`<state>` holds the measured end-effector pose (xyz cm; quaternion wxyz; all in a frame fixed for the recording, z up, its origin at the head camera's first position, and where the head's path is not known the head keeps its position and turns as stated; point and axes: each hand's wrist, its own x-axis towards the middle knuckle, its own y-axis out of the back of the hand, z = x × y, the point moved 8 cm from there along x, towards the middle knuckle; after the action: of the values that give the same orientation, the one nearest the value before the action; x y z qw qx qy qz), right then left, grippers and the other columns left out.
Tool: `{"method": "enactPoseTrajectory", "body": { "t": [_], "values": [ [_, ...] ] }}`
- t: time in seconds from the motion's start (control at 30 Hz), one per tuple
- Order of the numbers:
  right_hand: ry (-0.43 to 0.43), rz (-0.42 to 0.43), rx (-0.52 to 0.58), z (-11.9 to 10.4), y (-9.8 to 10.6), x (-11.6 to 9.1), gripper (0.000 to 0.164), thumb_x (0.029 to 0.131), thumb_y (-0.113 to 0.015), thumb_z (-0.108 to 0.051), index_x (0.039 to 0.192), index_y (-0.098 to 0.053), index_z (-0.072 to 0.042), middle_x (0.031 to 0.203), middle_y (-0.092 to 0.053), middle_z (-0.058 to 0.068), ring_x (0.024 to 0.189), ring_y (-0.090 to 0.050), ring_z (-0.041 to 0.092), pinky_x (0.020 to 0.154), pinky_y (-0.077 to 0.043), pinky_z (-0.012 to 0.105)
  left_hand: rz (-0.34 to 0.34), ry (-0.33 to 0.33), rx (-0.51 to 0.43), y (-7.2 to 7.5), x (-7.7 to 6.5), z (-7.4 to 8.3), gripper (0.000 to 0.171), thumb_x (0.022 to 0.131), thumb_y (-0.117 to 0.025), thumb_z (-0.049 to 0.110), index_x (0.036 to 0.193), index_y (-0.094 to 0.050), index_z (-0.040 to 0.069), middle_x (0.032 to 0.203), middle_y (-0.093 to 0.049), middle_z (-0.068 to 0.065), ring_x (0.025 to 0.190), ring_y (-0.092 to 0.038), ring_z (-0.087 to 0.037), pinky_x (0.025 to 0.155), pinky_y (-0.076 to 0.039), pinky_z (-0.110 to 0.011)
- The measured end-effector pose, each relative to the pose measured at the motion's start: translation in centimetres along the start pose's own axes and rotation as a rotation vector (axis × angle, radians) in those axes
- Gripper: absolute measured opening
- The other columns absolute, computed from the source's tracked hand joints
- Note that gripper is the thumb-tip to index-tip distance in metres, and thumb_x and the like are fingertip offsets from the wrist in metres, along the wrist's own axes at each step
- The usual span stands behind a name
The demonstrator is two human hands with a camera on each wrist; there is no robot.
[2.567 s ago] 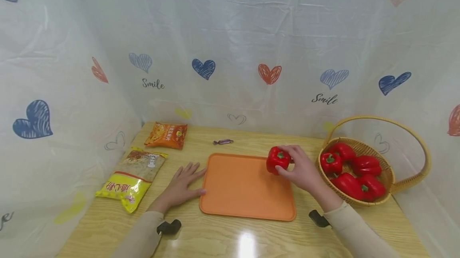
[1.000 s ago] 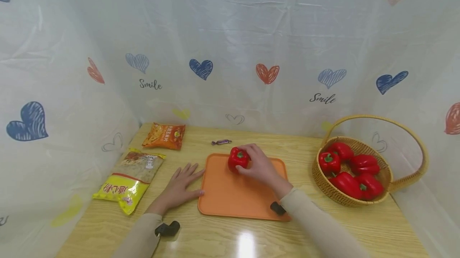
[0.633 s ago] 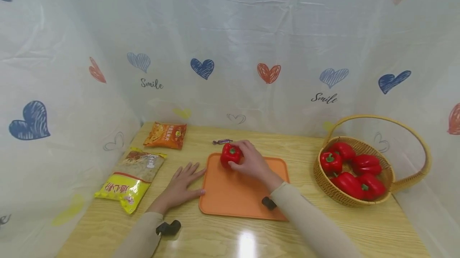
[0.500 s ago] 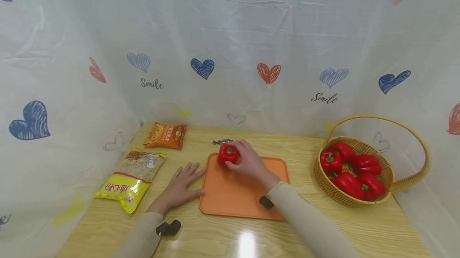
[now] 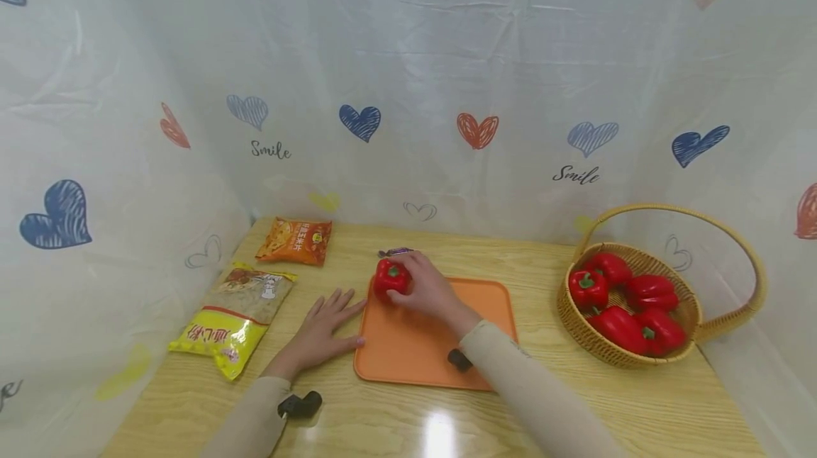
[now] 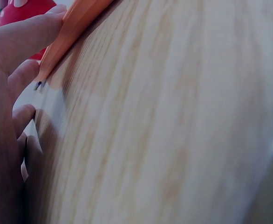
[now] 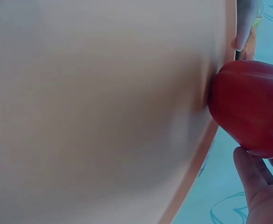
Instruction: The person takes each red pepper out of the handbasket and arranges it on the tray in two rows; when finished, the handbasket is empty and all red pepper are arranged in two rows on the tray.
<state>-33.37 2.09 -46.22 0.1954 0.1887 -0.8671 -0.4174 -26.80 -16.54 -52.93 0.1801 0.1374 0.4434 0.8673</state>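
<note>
My right hand (image 5: pixel 429 291) grips a red bell pepper (image 5: pixel 390 278) at the far left corner of the orange tray (image 5: pixel 415 352). The right wrist view shows the pepper (image 7: pixel 250 105) close against the tray's surface (image 7: pixel 104 107), with a fingertip (image 7: pixel 255 179) below it. My left hand (image 5: pixel 322 323) lies flat on the wooden table just left of the tray, fingers spread and straight. In the left wrist view its fingers (image 6: pixel 15 46) rest by the tray's edge (image 6: pixel 71 25).
A wicker basket (image 5: pixel 696 327) with several red peppers (image 5: pixel 615 302) stands at the right. A yellow packet (image 5: pixel 232 316) and an orange snack packet (image 5: pixel 295 240) lie at the left. A small wrapped candy (image 5: pixel 394 252) lies behind the tray. Heart-printed sheets wall in the table.
My right hand has carried the pepper from the tray's right far corner leftward to its left far corner. The left hand has stayed still.
</note>
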Motion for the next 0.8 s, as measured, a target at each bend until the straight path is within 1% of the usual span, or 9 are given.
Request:
{"method": "enactPoseTrajectory", "body": {
  "t": [0.27, 0.4, 0.57, 0.8],
  "values": [
    [0.001, -0.009, -0.007, 0.12, -0.47, 0.28, 0.064, 0.089, -0.08, -0.031, 0.146, -0.053, -0.018, 0.143, -0.052, 0.007, 0.129, -0.053, 0.028, 0.104, -0.051, 0.045, -0.004, -0.001, 0.01, -0.03, 0.05, 0.07, 0.077, 0.091, -0.068, 0.056, 0.156, -0.045, 0.02, 0.165, -0.028, -0.015, 0.155, -0.011, -0.04, 0.122, 0.0, -0.061],
    [-0.002, -0.022, -0.006, 0.25, -0.6, 0.18, 0.065, 0.089, -0.079, -0.032, 0.148, -0.052, -0.02, 0.145, -0.05, 0.006, 0.131, -0.051, 0.027, 0.106, -0.05, 0.045, -0.003, 0.0, 0.006, 0.01, 0.04, 0.1, 0.078, 0.091, -0.068, 0.056, 0.156, -0.045, 0.02, 0.165, -0.028, -0.015, 0.155, -0.011, -0.04, 0.122, 0.0, -0.061],
    [-0.004, -0.04, 0.012, 0.26, -0.72, -0.03, 0.067, 0.09, -0.08, -0.033, 0.15, -0.051, -0.023, 0.148, -0.048, 0.004, 0.134, -0.049, 0.027, 0.106, -0.05, 0.046, -0.003, 0.001, 0.008, -0.04, -0.02, 0.03, 0.078, 0.091, -0.068, 0.057, 0.156, -0.045, 0.02, 0.165, -0.028, -0.015, 0.155, -0.011, -0.04, 0.122, 0.0, -0.061],
    [0.007, -0.042, 0.018, 0.26, -0.76, -0.14, 0.069, 0.09, -0.079, -0.033, 0.151, -0.048, -0.025, 0.149, -0.047, 0.003, 0.134, -0.049, 0.028, 0.105, -0.05, 0.046, -0.003, -0.001, 0.008, -0.02, -0.03, 0.05, 0.078, 0.091, -0.068, 0.057, 0.156, -0.044, 0.02, 0.165, -0.028, -0.015, 0.155, -0.011, -0.04, 0.122, 0.0, -0.062]
  ]
}}
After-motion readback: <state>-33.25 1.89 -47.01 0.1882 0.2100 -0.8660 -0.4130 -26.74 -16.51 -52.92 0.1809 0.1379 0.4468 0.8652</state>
